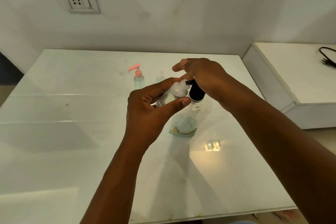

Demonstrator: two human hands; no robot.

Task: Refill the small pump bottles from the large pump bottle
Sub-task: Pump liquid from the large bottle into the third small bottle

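A large clear bottle (pixel 187 123) with a black pump (pixel 196 91) stands mid-table. My right hand (pixel 203 76) lies over the pump head and presses it, fingers bent down around it. My left hand (pixel 145 111) holds a small clear open bottle (pixel 177 91) tilted, its neck right at the black nozzle tip. A second small bottle (pixel 139 80) with a pink pump stands upright behind, to the left. A faint clear item (pixel 161 77) sits behind my left fingers; I cannot make out what it is.
The glossy white table (pixel 72 132) reaches back to a wall with a socket (pixel 79 0). A lower white surface (pixel 291 71) on the right carries a black cable (pixel 329 58). A lamp's reflection (pixel 213 145) glares near the large bottle.
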